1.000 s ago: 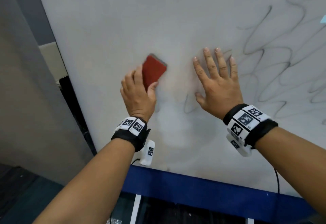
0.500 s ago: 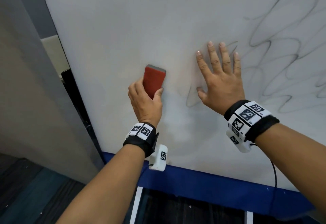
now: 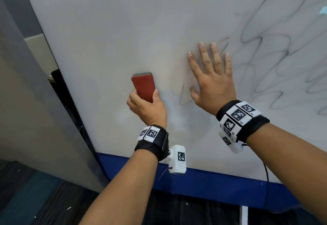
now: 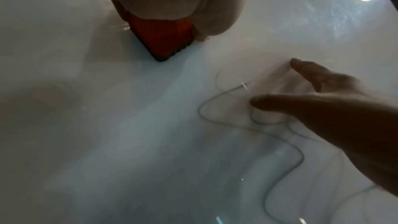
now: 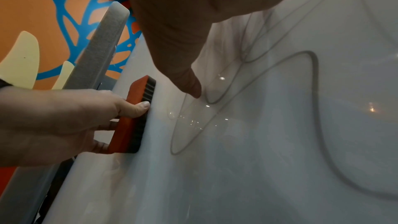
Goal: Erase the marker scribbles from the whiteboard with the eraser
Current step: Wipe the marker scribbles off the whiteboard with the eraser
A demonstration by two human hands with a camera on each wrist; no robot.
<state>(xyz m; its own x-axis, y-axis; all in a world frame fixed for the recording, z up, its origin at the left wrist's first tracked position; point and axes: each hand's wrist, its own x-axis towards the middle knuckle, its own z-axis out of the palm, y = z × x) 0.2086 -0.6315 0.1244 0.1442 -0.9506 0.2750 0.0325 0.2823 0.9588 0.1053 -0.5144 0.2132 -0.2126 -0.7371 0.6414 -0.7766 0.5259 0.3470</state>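
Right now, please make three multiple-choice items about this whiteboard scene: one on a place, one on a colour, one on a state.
1. Where do the remaining scribbles lie from the eraser?
A. To its right
B. To its left
C. Below it

2. What colour is the eraser's back?
A. Blue
B. Red
C. Yellow

3. How is the right hand?
A. Curled in a fist
B. Gripping a marker
C. Flat on the whiteboard, fingers spread

Answers: 1 A, the lines fill the board's right side. 2 B, the head view shows red. 3 C, straight fingers press the board while the left hand grips the eraser.
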